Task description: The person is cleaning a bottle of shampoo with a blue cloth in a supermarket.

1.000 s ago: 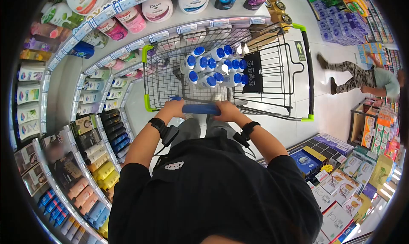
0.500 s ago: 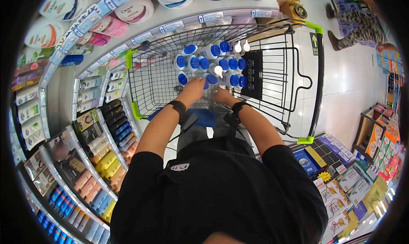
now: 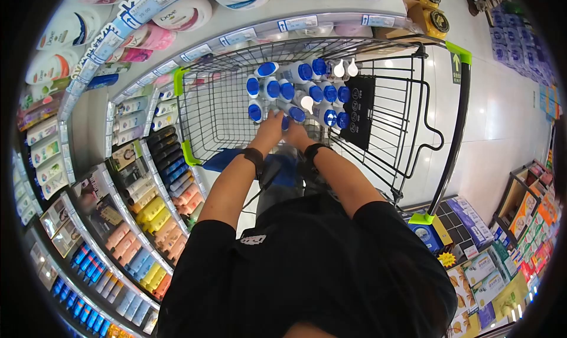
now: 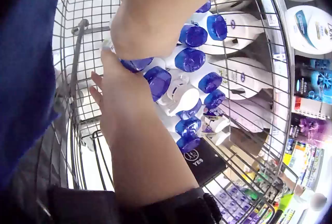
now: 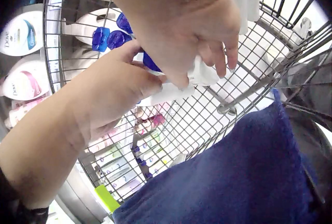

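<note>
White bottles (image 3: 252, 86) with blue caps stand grouped in a wire shopping cart (image 3: 204, 110). At the group's near side, the left hand (image 3: 269, 132) and right hand (image 3: 297, 136) meet around one bottle, its blue cap (image 3: 285, 123) showing between them. The right wrist view has the left hand (image 5: 111, 86) gripping that bottle's side, while fingers of the right hand (image 5: 192, 37) curl over its white body (image 5: 202, 73). In the left wrist view, the left hand (image 4: 145, 32) overlaps the right hand (image 4: 122, 86) and hides most of the grip. A white pump top (image 3: 307, 104) rises among the caps.
Shelves of toiletries (image 3: 127, 125) line the left and far side. A blue cloth (image 3: 221, 159) hangs at the cart's near edge. Stacked boxes (image 3: 487, 279) stand at the right, and tiled floor (image 3: 484, 113) lies beyond the cart.
Both hands have left the cart's handle and reached in to the bottles. The right hand has moved left against the left hand. The passer-by has mostly gone out of view.
</note>
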`<state>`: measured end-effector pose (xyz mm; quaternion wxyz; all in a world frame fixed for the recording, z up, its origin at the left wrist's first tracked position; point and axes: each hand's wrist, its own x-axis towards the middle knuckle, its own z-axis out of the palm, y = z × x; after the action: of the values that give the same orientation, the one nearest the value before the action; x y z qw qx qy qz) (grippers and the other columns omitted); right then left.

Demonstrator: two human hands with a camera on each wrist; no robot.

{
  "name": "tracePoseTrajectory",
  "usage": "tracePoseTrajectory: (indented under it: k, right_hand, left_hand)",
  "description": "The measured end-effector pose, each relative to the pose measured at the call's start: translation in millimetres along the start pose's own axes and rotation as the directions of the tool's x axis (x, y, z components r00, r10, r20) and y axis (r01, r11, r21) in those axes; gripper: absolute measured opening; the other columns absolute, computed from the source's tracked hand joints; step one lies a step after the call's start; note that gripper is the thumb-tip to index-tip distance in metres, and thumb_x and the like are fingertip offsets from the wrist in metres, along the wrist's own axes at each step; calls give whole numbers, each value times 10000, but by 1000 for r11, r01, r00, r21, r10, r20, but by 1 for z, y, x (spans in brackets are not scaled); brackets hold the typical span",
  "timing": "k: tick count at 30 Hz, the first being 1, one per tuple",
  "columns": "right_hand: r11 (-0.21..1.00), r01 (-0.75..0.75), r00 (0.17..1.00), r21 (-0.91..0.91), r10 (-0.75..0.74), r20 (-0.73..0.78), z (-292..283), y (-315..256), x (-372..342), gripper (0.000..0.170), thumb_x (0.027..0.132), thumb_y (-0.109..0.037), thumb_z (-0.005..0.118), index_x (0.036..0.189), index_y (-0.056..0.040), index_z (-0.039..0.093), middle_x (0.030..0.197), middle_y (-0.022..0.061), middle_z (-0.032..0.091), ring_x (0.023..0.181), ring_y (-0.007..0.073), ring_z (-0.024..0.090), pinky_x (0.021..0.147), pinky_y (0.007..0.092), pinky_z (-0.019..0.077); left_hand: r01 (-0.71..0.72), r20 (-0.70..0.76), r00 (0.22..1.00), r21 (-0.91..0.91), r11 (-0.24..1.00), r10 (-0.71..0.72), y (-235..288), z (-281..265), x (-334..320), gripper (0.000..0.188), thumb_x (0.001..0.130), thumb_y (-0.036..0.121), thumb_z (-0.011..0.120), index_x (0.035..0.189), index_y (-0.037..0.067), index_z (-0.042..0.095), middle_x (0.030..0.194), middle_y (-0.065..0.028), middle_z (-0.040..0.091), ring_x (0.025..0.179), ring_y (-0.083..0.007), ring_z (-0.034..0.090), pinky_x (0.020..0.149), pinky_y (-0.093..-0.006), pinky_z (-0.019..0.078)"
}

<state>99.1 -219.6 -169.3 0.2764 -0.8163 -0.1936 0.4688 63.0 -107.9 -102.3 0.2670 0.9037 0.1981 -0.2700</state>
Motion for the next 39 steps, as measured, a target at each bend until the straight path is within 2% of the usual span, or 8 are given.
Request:
tracePoseTrajectory:
  k: [7,12,18,21,28,32,38,39]
  right_hand:
    - [997,-81,990,-21,78,-118,-10,-19,-14,400,707,-283,666,1003,-44,543,925,198,621,866,368,603,745,441,490]
    - [996,-69,986,-57,59,-156,-10,-22,-16,390,722,-318,672,966,-38,551,885,189,626,833,351,613,705,441,496]
    - [992,56,991,-114,-69,-119,-29,-21,-27,401,715,-365,666,930,-41,571,834,191,628,795,353,616,677,435,499]
    - [975,89,994,-206,-101,-50,-42,-22,-33,444,695,-381,691,934,-27,572,843,186,630,789,340,623,670,422,506]
    - [919,252,954,-303,-289,-84,-95,-40,-72,460,667,-416,673,877,-14,595,790,189,626,748,349,612,683,421,489]
    - [911,307,927,-277,-351,-129,-153,-79,-133,438,650,-380,690,847,2,608,773,198,614,768,337,607,683,414,483]
    - [784,562,690,-263,-620,-373,-197,-145,-286,381,601,-305,749,755,11,602,571,159,553,518,311,565,501,332,455]
    - [776,549,685,-310,-630,-366,-194,-155,-312,336,626,-263,746,756,10,600,545,115,545,473,225,561,480,291,439]
  left_hand:
    - [-22,-148,989,-232,972,-13,-9,23,-3,450,671,76,625,1105,93,510,1120,-185,508,1018,-378,499,882,-406,409]
    - [-75,-188,982,-295,953,19,-9,17,-3,387,707,87,602,1083,81,510,1113,-209,520,1002,-389,507,858,-422,419]
    - [-131,-239,970,-411,902,32,-19,25,-4,468,666,49,626,1115,56,496,1033,-190,561,945,-360,538,809,-400,440]
    - [24,-102,992,-432,902,-75,-16,20,-15,569,638,38,647,1173,49,453,1038,-194,565,951,-351,544,803,-391,448]
    - [-101,-109,992,-363,926,65,13,-8,-52,801,598,141,752,1280,32,347,1164,-188,515,1040,-349,519,890,-402,414]
    - [-339,-419,881,-236,911,220,39,-27,-72,788,554,204,784,1226,53,401,1124,-169,529,1051,-356,496,897,-424,394]
    - [-558,-690,604,-8,830,399,81,-76,-167,721,510,247,789,1110,35,451,1007,-140,568,977,-338,534,823,-400,423]
    - [-571,-674,654,-143,808,343,86,-75,-189,716,515,249,788,1107,31,450,984,-145,573,942,-335,549,803,-398,435]
